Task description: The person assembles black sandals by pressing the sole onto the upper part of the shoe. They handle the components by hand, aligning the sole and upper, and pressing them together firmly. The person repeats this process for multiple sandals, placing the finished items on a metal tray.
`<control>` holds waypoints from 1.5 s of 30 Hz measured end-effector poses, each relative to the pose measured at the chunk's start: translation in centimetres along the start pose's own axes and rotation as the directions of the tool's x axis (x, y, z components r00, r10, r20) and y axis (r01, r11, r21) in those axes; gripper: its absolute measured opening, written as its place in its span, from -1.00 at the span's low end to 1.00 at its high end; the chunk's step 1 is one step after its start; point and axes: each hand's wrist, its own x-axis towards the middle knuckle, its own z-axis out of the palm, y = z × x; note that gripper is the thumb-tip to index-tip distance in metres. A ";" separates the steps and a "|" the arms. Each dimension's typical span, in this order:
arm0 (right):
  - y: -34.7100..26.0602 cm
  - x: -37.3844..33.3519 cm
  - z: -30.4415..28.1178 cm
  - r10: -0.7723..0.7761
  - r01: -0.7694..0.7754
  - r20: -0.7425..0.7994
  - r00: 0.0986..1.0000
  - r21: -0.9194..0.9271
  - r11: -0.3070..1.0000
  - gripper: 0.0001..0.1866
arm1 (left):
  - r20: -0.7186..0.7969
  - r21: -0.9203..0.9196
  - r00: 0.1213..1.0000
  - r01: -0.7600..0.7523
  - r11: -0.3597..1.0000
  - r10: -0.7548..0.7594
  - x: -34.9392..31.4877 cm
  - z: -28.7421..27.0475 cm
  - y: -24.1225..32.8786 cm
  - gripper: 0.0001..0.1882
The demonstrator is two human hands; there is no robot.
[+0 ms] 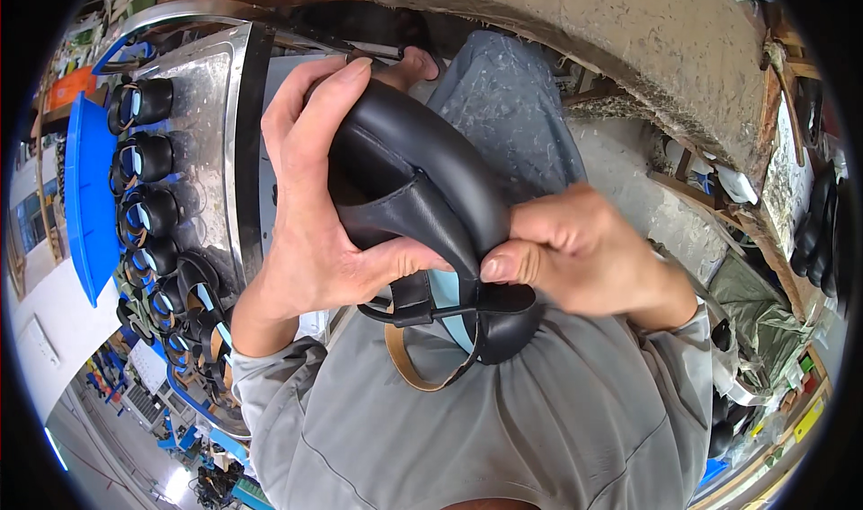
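A black sandal (436, 155) with a thick, smooth, rounded sole is held up in front of my chest, lying tilted on its side. My left hand (301, 204) is wrapped round one end, fingers over the sole and thumb along the black upper. At the sole's other end, my right hand (580, 254) pinches the edge where sole and upper meet, its thumb pressed there. A light blue insole (454, 308) shows between the straps. Below hangs a loose strap (404, 357) with a tan lining. Slight blur covers my right hand, and its fingertips are hidden behind the shoe.
To the left, a metal-topped table (202, 124) carries a row of several black sandals (148, 213). A blue tray (85, 200) stands beyond it. A worn workbench edge (620, 52) curves across the far side, above a grey-blue cloth (508, 101). Dark shoes (816, 227) hang at far right.
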 end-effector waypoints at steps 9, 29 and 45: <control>2.1 -0.2 1.5 -0.167 0.162 -0.172 0.971 -0.047 0.986 -0.62 | 0.048 -0.033 0.995 0.083 0.996 -0.081 0.1 0.2 -0.7 0.31; -4.6 1.2 -2.6 -0.130 0.127 -0.114 0.985 -0.028 0.991 -0.60 | 0.035 -0.271 0.984 0.175 0.946 -0.172 3.5 -1.6 4.0 -0.30; -3.5 3.9 -5.4 -0.557 0.556 0.030 0.830 -0.123 0.822 -0.56 | 0.300 -0.952 0.930 0.305 -0.011 -0.214 2.0 5.2 2.8 -0.03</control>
